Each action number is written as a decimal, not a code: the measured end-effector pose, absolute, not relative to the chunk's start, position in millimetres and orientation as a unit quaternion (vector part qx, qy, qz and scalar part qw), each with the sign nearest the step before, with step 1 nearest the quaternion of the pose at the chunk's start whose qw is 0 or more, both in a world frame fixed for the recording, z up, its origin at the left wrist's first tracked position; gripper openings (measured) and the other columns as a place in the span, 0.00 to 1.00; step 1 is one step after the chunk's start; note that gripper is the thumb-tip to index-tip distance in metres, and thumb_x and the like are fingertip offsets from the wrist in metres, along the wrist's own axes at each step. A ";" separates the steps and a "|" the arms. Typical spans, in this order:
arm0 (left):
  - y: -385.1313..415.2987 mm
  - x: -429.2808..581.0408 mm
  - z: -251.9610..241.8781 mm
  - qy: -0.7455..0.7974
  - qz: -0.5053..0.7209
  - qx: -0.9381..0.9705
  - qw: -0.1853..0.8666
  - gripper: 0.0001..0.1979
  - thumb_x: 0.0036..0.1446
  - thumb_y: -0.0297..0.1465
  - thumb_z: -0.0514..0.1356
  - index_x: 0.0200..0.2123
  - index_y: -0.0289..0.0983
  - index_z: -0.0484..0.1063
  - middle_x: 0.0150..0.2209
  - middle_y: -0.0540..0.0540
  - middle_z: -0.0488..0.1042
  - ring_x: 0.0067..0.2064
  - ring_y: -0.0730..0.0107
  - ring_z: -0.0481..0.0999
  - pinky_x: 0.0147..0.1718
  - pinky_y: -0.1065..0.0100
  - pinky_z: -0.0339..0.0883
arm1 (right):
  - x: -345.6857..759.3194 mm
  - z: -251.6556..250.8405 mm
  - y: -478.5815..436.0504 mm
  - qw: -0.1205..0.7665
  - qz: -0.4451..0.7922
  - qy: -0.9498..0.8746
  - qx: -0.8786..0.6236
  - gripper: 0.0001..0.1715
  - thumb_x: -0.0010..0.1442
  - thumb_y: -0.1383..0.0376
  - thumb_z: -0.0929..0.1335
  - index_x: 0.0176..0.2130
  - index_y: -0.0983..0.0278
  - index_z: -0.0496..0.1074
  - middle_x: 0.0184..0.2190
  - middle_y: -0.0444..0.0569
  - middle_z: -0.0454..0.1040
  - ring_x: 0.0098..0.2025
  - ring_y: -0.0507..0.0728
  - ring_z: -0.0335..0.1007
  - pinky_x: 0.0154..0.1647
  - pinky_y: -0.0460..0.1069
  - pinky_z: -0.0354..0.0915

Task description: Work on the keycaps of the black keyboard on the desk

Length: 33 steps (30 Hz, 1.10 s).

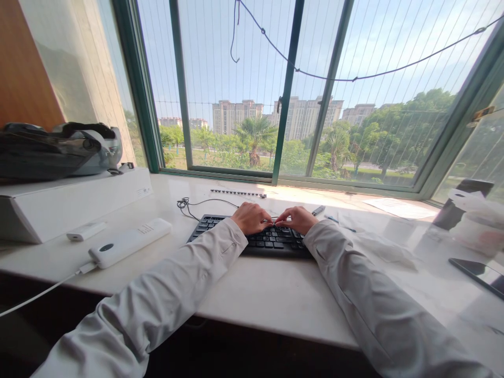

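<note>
A black keyboard (271, 244) lies on the white countertop in front of me, partly covered by my hands and sleeves. Over its upper middle, my left hand (252, 217) has its fingers pinched together. My right hand (297, 219) meets it from the other side, thumb and fingertips closed as well. Both sets of fingertips nearly touch at one spot; whatever is between them is too small to make out. Behind the keyboard lies a row of small black pieces (238, 193), apparently keycaps. A thin cable (208, 201) runs to a tangle at the keyboard's back left.
To the left are a white power bank (129, 244) with a cable, a small white device (86, 231) and a white box (74, 202) carrying a dark bag-like item. A grey tool (318, 210), thin blue stick (340, 224), clear plastic (386, 249) and phone (480, 275) lie right.
</note>
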<state>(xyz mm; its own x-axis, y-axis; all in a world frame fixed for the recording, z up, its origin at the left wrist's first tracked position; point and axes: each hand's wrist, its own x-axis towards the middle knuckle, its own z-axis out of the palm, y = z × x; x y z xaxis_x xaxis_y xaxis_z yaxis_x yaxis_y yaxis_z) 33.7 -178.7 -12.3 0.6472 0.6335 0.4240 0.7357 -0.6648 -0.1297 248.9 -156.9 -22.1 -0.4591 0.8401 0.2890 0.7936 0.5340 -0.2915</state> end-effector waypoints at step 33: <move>-194.2 39.5 -2.6 -0.365 -0.131 -0.904 0.181 0.17 0.52 0.40 0.54 0.35 0.42 0.82 0.27 0.40 0.78 0.31 0.59 0.76 0.29 0.65 0.60 | 229.6 -4.0 -186.6 0.096 -0.086 -0.840 -0.527 0.20 0.56 0.46 0.66 0.39 0.51 0.80 0.32 0.49 0.79 0.34 0.57 0.72 0.32 0.48 0.58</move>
<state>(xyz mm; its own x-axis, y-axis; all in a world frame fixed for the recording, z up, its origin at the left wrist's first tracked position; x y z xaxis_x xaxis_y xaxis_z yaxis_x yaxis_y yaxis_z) 39.5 -194.2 -2.6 0.7000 0.6119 0.3683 0.7066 -0.6682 -0.2328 229.6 -186.6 -4.0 -0.4266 0.8688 0.2516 0.9017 0.4302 0.0433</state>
